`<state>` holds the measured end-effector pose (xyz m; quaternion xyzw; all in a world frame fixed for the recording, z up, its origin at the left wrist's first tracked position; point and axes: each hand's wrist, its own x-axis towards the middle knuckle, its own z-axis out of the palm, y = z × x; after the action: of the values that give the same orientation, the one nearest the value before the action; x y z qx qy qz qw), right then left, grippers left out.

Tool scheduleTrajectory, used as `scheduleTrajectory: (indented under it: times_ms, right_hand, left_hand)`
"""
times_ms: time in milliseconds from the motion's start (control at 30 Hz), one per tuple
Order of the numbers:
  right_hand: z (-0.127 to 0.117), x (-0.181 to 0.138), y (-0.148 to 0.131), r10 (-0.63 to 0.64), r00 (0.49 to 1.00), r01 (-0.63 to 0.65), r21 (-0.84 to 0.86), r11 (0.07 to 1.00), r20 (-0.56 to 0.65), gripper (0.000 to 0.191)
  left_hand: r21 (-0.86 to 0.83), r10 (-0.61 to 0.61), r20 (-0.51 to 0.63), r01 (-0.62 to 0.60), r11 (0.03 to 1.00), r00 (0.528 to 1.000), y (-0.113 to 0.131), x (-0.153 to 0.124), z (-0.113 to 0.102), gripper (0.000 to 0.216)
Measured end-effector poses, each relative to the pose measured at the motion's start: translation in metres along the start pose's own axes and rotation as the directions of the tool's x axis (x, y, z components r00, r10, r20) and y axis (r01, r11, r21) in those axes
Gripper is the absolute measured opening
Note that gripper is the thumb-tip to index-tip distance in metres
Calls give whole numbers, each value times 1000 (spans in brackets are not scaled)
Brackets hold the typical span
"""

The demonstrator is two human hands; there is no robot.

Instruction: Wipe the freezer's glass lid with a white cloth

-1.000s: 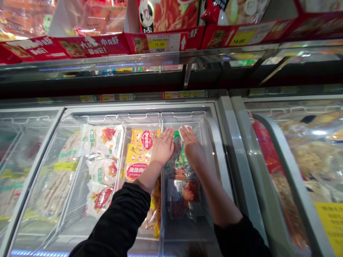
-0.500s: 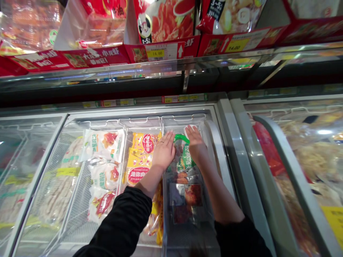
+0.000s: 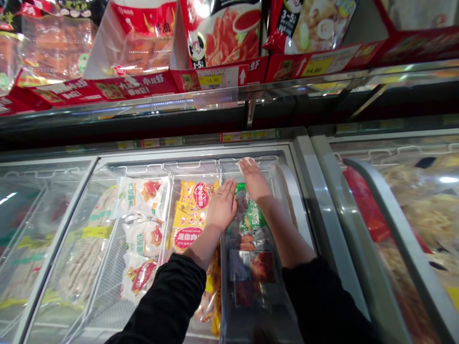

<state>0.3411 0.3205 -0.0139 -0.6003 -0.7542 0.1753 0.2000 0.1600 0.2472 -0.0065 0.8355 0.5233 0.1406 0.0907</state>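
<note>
Right hand [image 3: 255, 181] is on the move: it has slid away from the person, past the far end of the green packet [image 3: 253, 217], and its fingers [image 3: 246, 166] now lie straight and close together, tips on a small white packet [image 3: 241, 162] just beyond the green one. Nothing is pinched. Left hand [image 3: 223, 205] has barely shifted. It lies flat on the green packet's left edge, fingers [image 3: 228, 187] straight and pressed together, a ring showing on one. My read is that the green packet is being pressed down and held in place while the right hand works the spot behind it, so this looks like tidying rather than lifting.

The green packet lies flat in the right-hand wire basket [image 3: 267, 158] of an open chest freezer [image 3: 303, 157], both hands on or just past it. Nearer the person than the green packet sit dark packets [image 3: 253, 267] showing browned food. Left of it, across the basket divider, come yellow packets [image 3: 193, 200], and further left white packets [image 3: 143, 191]. Right of it the slid-back glass lid [image 3: 289, 191] curves up, and beyond that a second freezer [image 3: 394, 215] stands shut.

Above the green packet runs a steel shelf [image 3: 215, 98] carrying red cartons [image 3: 136, 83] with price tags [image 3: 211, 79] and big snack bags [image 3: 222, 28]. Cool shop lighting glares off the glass.
</note>
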Motion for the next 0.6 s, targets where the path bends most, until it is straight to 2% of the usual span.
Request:
scheduleTrajectory:
  times_ms: [167, 267, 367, 467, 533, 600]
  right_hand:
    - [-8, -20, 33, -18, 999, 15, 59, 998, 45, 86]
    - [-18, -3, 46, 67, 997, -66, 28, 997, -35, 89]
    - [-17, 26, 38, 159, 978, -160, -1, 987, -137, 85]
    - [-6, 43, 17, 56, 997, -55, 33, 998, -55, 82]
    - [2, 40, 7, -63, 997, 59, 86, 995, 44, 82]
    - [5, 26, 3, -129, 987, 117, 125, 985, 100, 83]
  left_hand:
    - [-17, 8, -7, -8, 1000, 1000, -1, -1, 1, 59]
    - [-11, 11, -3, -11, 1000, 1000, -1, -1, 0, 59]
    - [0, 10, 3, -10, 1000, 1000, 0, -1, -1, 60]
    - [5, 2, 9, -2, 1000, 1000, 1, -1, -2, 59]
    - [4, -7, 16, 7, 1000, 1000, 2, 0, -4, 58]
    - [-6, -19, 28, 19, 1000, 999, 3, 0, -5, 57]
